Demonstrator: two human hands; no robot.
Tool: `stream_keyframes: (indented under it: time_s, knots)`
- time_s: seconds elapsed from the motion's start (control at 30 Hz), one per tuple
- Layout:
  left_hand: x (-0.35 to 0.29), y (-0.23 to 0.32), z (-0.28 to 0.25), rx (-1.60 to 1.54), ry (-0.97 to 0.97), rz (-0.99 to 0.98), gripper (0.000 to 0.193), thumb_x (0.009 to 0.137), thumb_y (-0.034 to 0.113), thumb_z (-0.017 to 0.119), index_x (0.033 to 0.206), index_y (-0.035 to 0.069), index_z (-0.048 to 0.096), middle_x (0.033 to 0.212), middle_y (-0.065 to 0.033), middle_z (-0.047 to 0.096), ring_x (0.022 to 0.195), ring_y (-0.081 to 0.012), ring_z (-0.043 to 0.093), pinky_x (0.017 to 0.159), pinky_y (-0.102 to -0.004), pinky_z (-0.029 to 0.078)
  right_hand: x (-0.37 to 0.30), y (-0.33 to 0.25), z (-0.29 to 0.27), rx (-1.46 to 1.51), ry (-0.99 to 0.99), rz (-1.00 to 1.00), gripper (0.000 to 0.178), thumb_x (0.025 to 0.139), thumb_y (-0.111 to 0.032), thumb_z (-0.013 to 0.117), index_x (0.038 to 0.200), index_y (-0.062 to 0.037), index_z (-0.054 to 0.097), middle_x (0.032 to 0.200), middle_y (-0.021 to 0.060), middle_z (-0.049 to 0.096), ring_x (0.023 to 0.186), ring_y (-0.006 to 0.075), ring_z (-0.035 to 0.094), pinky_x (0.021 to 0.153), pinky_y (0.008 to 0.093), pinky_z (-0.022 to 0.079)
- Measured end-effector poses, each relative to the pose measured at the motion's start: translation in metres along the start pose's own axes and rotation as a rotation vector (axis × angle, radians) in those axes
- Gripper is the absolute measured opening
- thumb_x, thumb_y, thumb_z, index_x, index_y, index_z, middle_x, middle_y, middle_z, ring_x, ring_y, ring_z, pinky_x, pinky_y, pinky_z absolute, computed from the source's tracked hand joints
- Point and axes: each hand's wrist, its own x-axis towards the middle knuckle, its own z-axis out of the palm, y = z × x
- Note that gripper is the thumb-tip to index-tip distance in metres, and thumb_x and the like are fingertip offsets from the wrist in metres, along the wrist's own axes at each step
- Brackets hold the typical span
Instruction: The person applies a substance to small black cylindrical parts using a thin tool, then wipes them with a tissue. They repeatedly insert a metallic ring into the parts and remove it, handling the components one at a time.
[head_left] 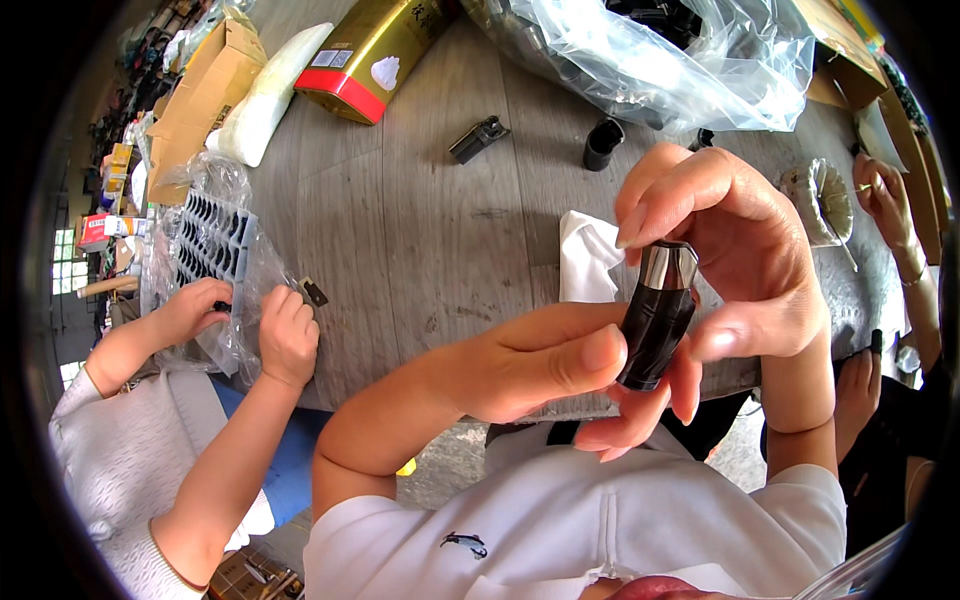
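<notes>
A glossy black cylinder with a silver collar [657, 320] stands slightly tilted between my two hands. My left hand [550, 365] pinches its lower part, the thumb lying along the near side and the fingers passing behind. Curved around the upper part is my right hand [750, 240]. Its index fingertip is by the silver collar and its thumb by the black side; the exact contact there cannot be made out. Beyond my hands, a small black part [479, 139] lies on its side, and a black hollow cap [602, 145] sits near it. A crumpled white cloth [588, 255] lies just behind the cylinder.
A clear plastic bag [690, 75] of black parts and a gold-red tin [375, 60] occupy the table's far side. At left, a co-worker's hands [288, 335] work beside a grey-blue tray [215, 235]. Another person's hand [885, 200] is at right near a lined container [818, 205].
</notes>
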Motion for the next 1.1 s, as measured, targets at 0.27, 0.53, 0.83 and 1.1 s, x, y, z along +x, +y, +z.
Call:
stream_keyframes:
  time_s: [0.27,0.53,0.83,1.1]
  knots:
    - [0.005,-0.002,-0.024,0.41,0.085,0.239,0.047,0.096,0.042,0.043,0.114,-0.001,0.05,0.072,-0.001,0.053,0.065,-0.0085,0.051,0.064,-0.0229,0.04,0.001,-0.025,-0.01,-0.329,0.194,-0.038,0.044,0.067,-0.011,0.078,0.102,0.0014,0.054,0.092,0.0125,0.06,0.081,0.0181,0.06,0.068,0.0268,0.048]
    - [0.004,0.02,-0.062,1.65,0.967,0.668,0.013,0.081,0.01,0.064,0.092,0.004,0.058,0.083,-0.007,0.054,0.073,-0.0205,0.054,0.068,-0.0306,0.045,0.005,0.007,-0.02,-1.348,0.249,-0.015,0.032,0.072,-0.002,0.068,0.101,-0.0053,0.056,0.092,0.0112,0.058,0.073,0.0319,0.06,0.064,0.036,0.049]
    - [0.004,0.018,-0.084,1.959,1.04,0.458,0.029,0.078,0.009,0.066,0.104,0.006,0.054,0.109,-0.0115,0.056,0.104,-0.031,0.051,0.09,-0.0384,0.04,0.002,0.024,-0.026,-1.423,0.289,0.067,0.035,0.072,-0.004,0.069,0.104,-0.0053,0.053,0.088,0.0131,0.057,0.071,0.0322,0.06,0.063,0.0371,0.049]
    - [0.008,0.016,-0.099,1.913,0.978,0.381,0.041,0.079,0.007,0.063,0.119,0.008,0.052,0.117,-0.0138,0.055,0.106,-0.0326,0.05,0.093,-0.0402,0.039,-0.007,-0.001,0.006,-1.431,0.155,-0.503,0.014,0.069,0.002,0.063,0.082,-0.001,0.061,0.071,0.0038,0.059,0.049,0.01,0.049,0.042,0.0222,0.039]
